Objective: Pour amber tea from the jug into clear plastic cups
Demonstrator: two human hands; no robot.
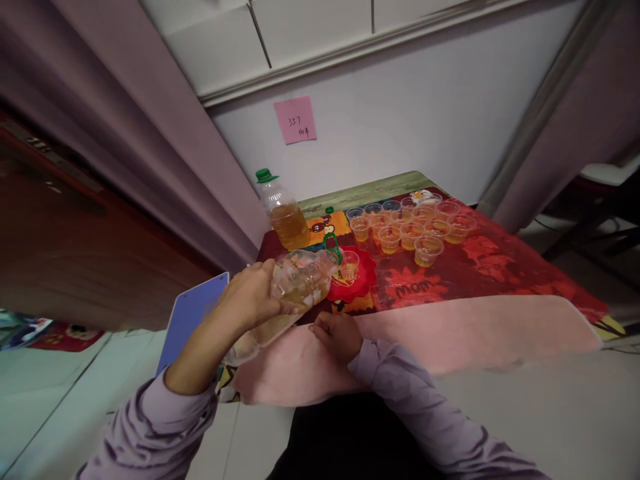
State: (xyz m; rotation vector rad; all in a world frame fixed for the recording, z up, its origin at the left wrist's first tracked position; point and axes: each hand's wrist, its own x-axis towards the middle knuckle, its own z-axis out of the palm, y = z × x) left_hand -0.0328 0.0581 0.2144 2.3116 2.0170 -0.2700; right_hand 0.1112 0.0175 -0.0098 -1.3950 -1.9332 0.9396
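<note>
My left hand (250, 293) is wrapped round a clear plastic bottle (295, 287) of amber liquid, tipped on its side with its mouth over a small clear cup (349, 264). That cup stands on a red flower-shaped mat (363, 283) and holds some amber liquid. A green cap ring hangs at the bottle's neck. My right hand (336, 335) rests on the pink cloth at the table's near edge, fingers curled, with nothing visible in it.
Several small cups (415, 230) with amber liquid stand grouped farther back on the red patterned tablecloth (480, 267). A second bottle (284, 212) with a green cap stands upright at the back left. A pink note (295, 120) is on the wall. A blue board (193, 313) leans at the left.
</note>
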